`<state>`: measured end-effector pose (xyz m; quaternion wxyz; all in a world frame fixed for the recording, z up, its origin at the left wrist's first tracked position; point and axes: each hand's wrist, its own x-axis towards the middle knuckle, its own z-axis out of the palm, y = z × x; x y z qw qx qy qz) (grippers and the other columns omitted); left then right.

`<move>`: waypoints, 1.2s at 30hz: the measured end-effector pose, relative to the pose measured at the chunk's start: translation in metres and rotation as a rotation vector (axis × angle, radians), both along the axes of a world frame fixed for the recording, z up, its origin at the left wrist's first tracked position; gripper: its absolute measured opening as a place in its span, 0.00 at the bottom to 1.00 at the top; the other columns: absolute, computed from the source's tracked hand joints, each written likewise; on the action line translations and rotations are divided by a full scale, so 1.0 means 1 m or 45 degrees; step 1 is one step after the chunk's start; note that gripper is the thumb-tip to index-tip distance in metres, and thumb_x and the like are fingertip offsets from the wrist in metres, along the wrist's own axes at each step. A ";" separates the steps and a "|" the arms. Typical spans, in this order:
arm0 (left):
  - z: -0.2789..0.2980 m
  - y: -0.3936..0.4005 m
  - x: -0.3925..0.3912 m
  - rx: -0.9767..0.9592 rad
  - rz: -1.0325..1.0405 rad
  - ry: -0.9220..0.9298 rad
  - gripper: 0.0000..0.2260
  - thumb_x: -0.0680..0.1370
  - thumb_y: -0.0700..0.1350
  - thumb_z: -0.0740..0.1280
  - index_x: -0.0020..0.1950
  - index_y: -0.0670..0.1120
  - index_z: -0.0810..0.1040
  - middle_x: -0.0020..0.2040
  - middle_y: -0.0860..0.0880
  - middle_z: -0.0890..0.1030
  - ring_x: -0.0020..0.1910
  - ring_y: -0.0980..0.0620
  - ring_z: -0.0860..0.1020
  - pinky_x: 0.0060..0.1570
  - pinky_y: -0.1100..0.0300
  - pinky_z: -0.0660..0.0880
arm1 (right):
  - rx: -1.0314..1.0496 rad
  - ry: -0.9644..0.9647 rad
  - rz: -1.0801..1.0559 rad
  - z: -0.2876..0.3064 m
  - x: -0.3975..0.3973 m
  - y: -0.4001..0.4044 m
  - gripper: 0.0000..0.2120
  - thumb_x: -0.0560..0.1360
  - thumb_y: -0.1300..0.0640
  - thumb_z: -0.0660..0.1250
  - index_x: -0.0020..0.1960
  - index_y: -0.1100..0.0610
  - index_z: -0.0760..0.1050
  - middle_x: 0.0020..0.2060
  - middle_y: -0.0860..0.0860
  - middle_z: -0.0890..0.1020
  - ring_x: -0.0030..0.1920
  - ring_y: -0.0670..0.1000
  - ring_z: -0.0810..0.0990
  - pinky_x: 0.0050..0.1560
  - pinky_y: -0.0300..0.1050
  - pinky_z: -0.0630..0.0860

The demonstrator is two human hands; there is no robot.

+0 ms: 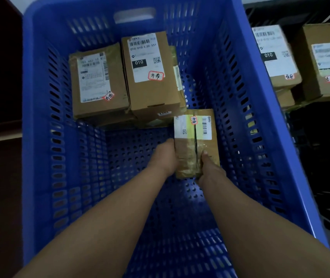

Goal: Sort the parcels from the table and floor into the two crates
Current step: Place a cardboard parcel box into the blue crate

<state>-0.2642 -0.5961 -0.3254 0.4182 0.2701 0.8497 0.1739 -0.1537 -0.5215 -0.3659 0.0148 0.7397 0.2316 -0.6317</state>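
Both hands are down inside the blue crate (246, 81), holding a small taped parcel (196, 143) just right of the frame's centre. The left hand (165, 157) is pressed against its left side and the right hand (210, 167) is wrapped round its near right corner, thumb on top. It sits low over the perforated floor; whether it already touches down I cannot tell.

The risk I see is crowding. The parcel's far end lies right beside the large 010 parcel (150, 75), which looks to rest on other boxes, so a push forward could knock that stack askew. If it is let go while still tilted, it could tip against the crate's right wall rather than lie flat. The loose, wrinkled tape on its near end might also slip under the fingers.

Readable writing: the large parcel's label shows a barcode, "010 010 L30 551" or close to it, and "010" in a black block, with a red-bordered handwritten sticker. The left parcel (98, 81) in the upper left carries blurred digits and a similar sticker, as does the held one. In the upper right, outside the crate, another labelled parcel (274, 55) also reads "010", beside a fourth parcel (326, 63) with illegible print.
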 end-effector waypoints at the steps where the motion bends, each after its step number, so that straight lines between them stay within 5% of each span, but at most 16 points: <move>1: 0.009 -0.002 -0.002 0.128 -0.047 0.212 0.11 0.80 0.40 0.61 0.62 0.44 0.73 0.58 0.43 0.77 0.56 0.44 0.76 0.51 0.48 0.77 | -0.118 0.027 -0.070 0.001 -0.007 0.001 0.28 0.76 0.38 0.63 0.63 0.61 0.72 0.60 0.59 0.79 0.58 0.59 0.79 0.60 0.58 0.75; 4: 0.032 -0.004 -0.013 0.507 -0.293 0.921 0.12 0.74 0.40 0.69 0.57 0.44 0.77 0.52 0.45 0.77 0.50 0.44 0.75 0.34 0.52 0.77 | -0.220 0.080 -0.201 0.001 -0.020 0.006 0.18 0.79 0.43 0.63 0.56 0.57 0.77 0.53 0.57 0.82 0.53 0.58 0.81 0.58 0.59 0.77; 7: 0.045 0.004 -0.034 0.497 -0.281 1.180 0.21 0.70 0.43 0.71 0.63 0.43 0.76 0.61 0.41 0.76 0.58 0.40 0.74 0.52 0.48 0.74 | -0.116 0.045 -0.160 0.003 -0.020 0.004 0.10 0.78 0.53 0.67 0.49 0.61 0.76 0.46 0.56 0.80 0.50 0.57 0.81 0.55 0.57 0.79; 9: 0.049 0.009 -0.051 0.276 -0.337 1.143 0.30 0.74 0.49 0.69 0.74 0.45 0.66 0.73 0.40 0.66 0.73 0.38 0.63 0.70 0.43 0.60 | 0.035 -0.013 -0.081 0.006 -0.026 0.014 0.10 0.78 0.58 0.68 0.55 0.63 0.76 0.47 0.56 0.79 0.49 0.56 0.80 0.50 0.52 0.81; 12: 0.044 0.015 -0.072 0.100 -0.391 1.034 0.36 0.78 0.56 0.64 0.80 0.48 0.50 0.79 0.43 0.52 0.78 0.41 0.47 0.75 0.45 0.48 | 0.128 0.216 -0.119 0.014 -0.055 0.048 0.17 0.77 0.63 0.68 0.65 0.64 0.73 0.60 0.58 0.77 0.58 0.57 0.78 0.53 0.49 0.80; 16: 0.041 0.022 -0.076 0.110 -0.322 0.969 0.30 0.81 0.49 0.62 0.79 0.49 0.52 0.80 0.45 0.52 0.78 0.42 0.48 0.73 0.45 0.56 | 0.020 0.374 -0.119 0.017 -0.081 0.072 0.21 0.79 0.64 0.65 0.71 0.62 0.68 0.67 0.58 0.72 0.65 0.58 0.73 0.64 0.52 0.74; 23: 0.036 0.027 -0.069 0.091 -0.258 0.993 0.27 0.80 0.47 0.63 0.78 0.49 0.58 0.78 0.44 0.58 0.77 0.41 0.53 0.71 0.45 0.61 | 0.063 0.487 -0.188 0.010 -0.109 0.091 0.21 0.78 0.69 0.61 0.70 0.62 0.69 0.60 0.60 0.77 0.56 0.59 0.79 0.59 0.57 0.78; 30: 0.038 0.028 -0.069 0.081 -0.243 0.990 0.27 0.80 0.45 0.63 0.78 0.50 0.58 0.78 0.45 0.57 0.77 0.42 0.53 0.68 0.46 0.65 | 0.019 0.610 -0.213 0.003 -0.103 0.089 0.18 0.79 0.69 0.59 0.69 0.64 0.69 0.59 0.59 0.77 0.56 0.57 0.78 0.51 0.47 0.79; 33: 0.042 0.031 -0.072 0.067 -0.242 0.963 0.27 0.80 0.43 0.64 0.78 0.50 0.59 0.78 0.46 0.57 0.78 0.42 0.53 0.69 0.45 0.65 | -0.009 0.587 -0.142 0.003 -0.096 0.086 0.16 0.81 0.67 0.57 0.67 0.61 0.71 0.62 0.58 0.77 0.60 0.56 0.77 0.62 0.47 0.75; 36: 0.048 0.035 -0.076 0.023 -0.249 0.956 0.28 0.80 0.42 0.65 0.78 0.50 0.58 0.78 0.46 0.57 0.77 0.43 0.52 0.69 0.45 0.66 | -0.005 0.419 -0.033 0.009 -0.098 0.085 0.15 0.83 0.61 0.54 0.67 0.60 0.71 0.59 0.59 0.76 0.57 0.57 0.77 0.60 0.49 0.77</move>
